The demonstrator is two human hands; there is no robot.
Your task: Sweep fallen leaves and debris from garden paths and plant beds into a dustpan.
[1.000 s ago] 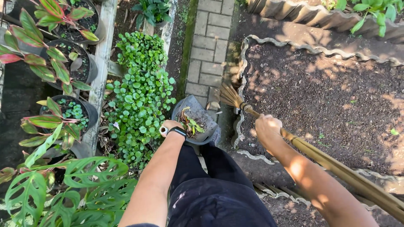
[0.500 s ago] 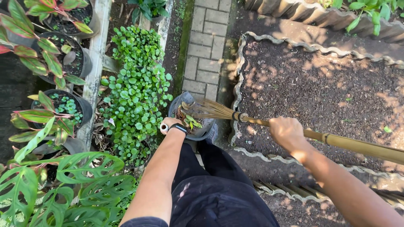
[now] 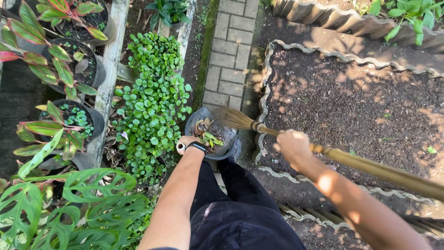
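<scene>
Right hand (image 3: 292,146) wrapped tight around the broom handle (image 3: 370,169), close behind the binding. Bristles (image 3: 231,118) resting on the far rim of the dustpan (image 3: 212,134), tips just over the leaves (image 3: 208,136) already gathered inside. Left hand (image 3: 185,143), with a watch (image 3: 196,147) at the wrist, closed on the near edge of the dustpan, fingers mostly hidden below the rim. Dustpan down on the brick path (image 3: 229,55), just left of the wavy edging (image 3: 264,92) of the soil bed (image 3: 356,106).

Best done, by the look of it, with short, light strokes drawn toward the dustpan. Worth keeping the rim pressed flat to the bricks, the pan tilted slightly back, the bristles low. Risk otherwise: leaves flicked out into the green groundcover (image 3: 152,102) left of the dustpan.
</scene>
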